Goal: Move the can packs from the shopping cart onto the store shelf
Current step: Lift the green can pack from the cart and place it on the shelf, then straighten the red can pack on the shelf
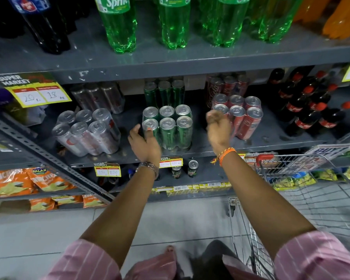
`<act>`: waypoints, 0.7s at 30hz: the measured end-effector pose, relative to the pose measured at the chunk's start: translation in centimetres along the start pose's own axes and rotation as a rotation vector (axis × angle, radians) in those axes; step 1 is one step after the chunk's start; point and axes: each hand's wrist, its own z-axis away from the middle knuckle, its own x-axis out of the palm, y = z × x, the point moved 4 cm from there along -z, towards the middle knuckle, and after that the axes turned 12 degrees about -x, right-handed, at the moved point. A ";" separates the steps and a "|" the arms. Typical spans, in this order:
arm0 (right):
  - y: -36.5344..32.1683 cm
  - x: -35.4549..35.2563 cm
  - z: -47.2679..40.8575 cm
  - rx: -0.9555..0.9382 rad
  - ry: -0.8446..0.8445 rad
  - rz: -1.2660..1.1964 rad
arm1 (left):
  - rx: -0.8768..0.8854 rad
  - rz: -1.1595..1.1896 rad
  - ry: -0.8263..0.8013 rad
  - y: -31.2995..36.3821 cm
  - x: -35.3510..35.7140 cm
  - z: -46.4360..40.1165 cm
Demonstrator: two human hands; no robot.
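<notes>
Here we have the green can pack [167, 127] standing on the middle store shelf [200, 152], and our left hand [144, 143] is on its near left corner: the thumb lies across the front of the corner can and the fingers curl round the side, a loose touch more than a firm clasp. Our right hand [218, 131] is off the pack, blurred, loosely curled and holding nothing, just to the right of the green pack and in front of the red can pack [240, 116].

We judge the step in hand to be settling the green pack into its place. From where the left hand sits, the silver can pack [87, 132] leans just to the outside of our knuckles, so we should push straight back, not sideways, or we will nudge it further over. Behind the pack, beyond our fingertips, a row of tall green cans [164, 92] stands upright; we ease the pack back until it is near them and stop short of knocking them.

To do it well we would bring the right hand onto the far right corner, opposite the left grip, so the pack slides square to the shelf edge. The shrink wrap looks slick, so we press low on the cans.

The shopping cart [291, 168] stands to the right of our right wrist; we see no can pack in the part of its basket that shows.
</notes>
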 end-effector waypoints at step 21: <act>6.6 -13.7 -8.1 0.171 0.037 0.020 | 0.033 -0.385 -0.605 0.0 20.8 8.9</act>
